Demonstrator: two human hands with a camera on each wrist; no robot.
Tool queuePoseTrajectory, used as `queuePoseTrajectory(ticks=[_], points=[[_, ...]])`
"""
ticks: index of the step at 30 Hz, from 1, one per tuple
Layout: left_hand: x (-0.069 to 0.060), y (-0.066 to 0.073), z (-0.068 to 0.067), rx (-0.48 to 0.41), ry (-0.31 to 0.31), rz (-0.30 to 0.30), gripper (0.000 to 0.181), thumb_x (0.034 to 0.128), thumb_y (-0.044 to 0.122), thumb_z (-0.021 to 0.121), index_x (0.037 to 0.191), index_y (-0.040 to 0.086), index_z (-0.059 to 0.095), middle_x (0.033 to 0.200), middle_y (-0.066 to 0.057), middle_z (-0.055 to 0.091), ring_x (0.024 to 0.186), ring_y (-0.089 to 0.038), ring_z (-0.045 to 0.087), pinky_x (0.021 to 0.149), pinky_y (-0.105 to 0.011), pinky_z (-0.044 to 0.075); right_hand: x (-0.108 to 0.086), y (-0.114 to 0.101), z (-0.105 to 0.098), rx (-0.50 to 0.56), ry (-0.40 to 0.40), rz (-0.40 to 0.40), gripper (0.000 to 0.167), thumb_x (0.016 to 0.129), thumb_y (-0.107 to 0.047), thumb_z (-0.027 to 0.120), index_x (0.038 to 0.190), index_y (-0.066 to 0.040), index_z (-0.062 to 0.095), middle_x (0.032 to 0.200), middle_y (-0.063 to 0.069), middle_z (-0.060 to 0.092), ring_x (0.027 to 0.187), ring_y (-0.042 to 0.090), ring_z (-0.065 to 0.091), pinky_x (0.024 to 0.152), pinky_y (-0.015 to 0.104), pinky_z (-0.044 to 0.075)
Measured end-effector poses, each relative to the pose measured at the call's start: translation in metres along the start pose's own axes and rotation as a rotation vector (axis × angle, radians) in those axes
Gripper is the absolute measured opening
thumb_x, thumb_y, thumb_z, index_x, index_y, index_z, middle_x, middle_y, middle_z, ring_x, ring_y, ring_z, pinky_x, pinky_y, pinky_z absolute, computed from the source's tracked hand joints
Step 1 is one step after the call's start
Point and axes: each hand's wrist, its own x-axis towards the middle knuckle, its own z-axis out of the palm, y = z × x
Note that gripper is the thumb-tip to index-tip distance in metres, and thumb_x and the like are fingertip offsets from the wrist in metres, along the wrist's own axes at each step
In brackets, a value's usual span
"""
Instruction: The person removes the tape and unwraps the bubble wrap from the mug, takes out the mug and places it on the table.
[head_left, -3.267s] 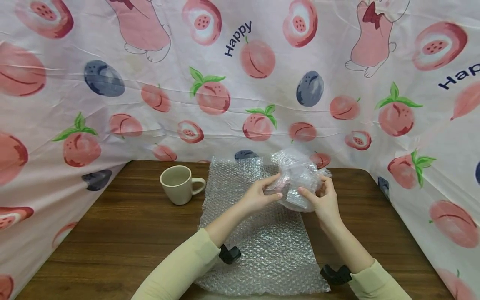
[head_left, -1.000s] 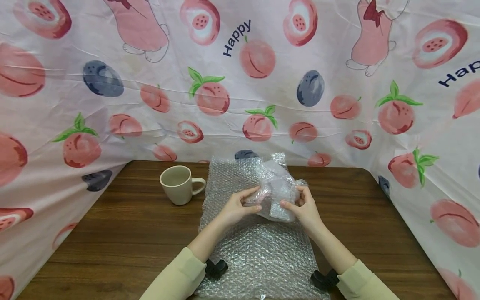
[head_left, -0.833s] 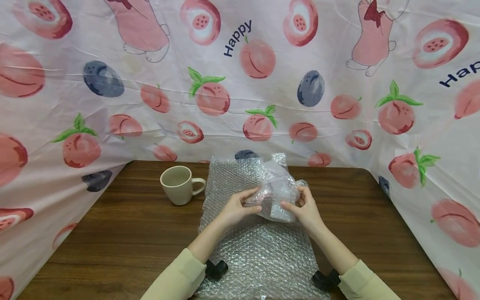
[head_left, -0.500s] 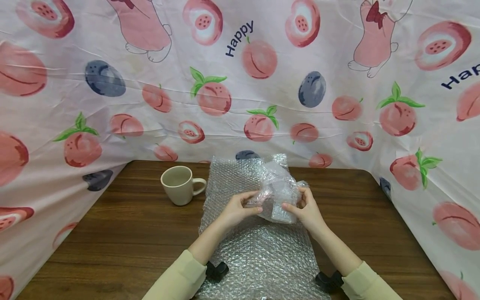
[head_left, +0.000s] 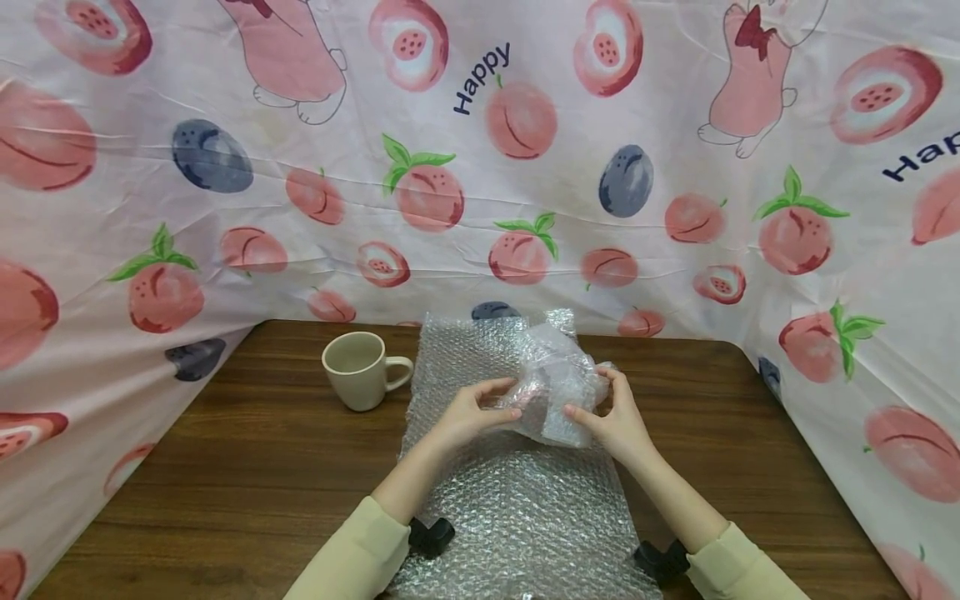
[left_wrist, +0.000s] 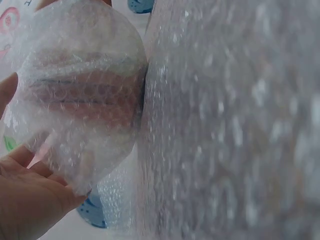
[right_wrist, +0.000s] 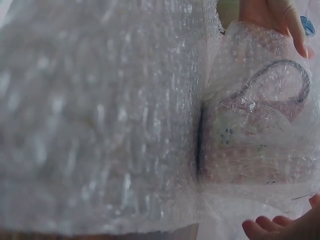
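Observation:
A mug-like thing wrapped in bubble wrap rests on a long flat sheet of bubble wrap. Through its layers the right wrist view shows a looped handle and pinkish sides, slightly blurred. At the bundle's left side is my left hand, thumb and fingers spread, touching the wrap lightly. Over on the right side my right hand also has its fingers spread around the bundle. In the right wrist view those right fingers look loose beside the wrap. The bundle hides some fingertips.
A beige mug stands upright left of the sheet, handle towards it. Everything sits on a dark wooden table. A fruit-printed cloth rises behind and at both sides. Each wrist wears a small black camera.
Both hands have brought the bundle leftward and nearer, down onto the sheet. During the last second it has stayed put, while the fingers of both hands have loosened and spread slightly.

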Motion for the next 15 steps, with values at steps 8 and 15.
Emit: queuePoseTrajectory(ticks=[8,15], points=[[0.006,-0.005,-0.007,-0.036,-0.055,-0.002,0.064,0.0875,0.017,0.071,0.143,0.002,0.043,0.138,-0.017,0.049,0.124,-0.036,0.045,0.099,-0.050,0.040,0.001,-0.009,-0.003,-0.116,0.081,-0.086,0.080,0.083,-0.037,0.075,0.140,-0.005,0.029,0.144,0.020,0.023,0.131,0.039,0.028,0.102,0.061,0.029],[0.014,-0.008,-0.009,-0.051,-0.085,0.026,0.061,0.0913,0.017,0.066,0.145,0.002,0.039,0.138,-0.016,0.048,0.125,-0.034,0.046,0.099,-0.043,0.042,0.005,-0.021,-0.006,-0.189,0.099,-0.189,0.068,0.087,-0.035,0.071,0.137,-0.005,0.035,0.149,0.021,0.020,0.134,0.042,0.019,0.102,0.066,0.015]])
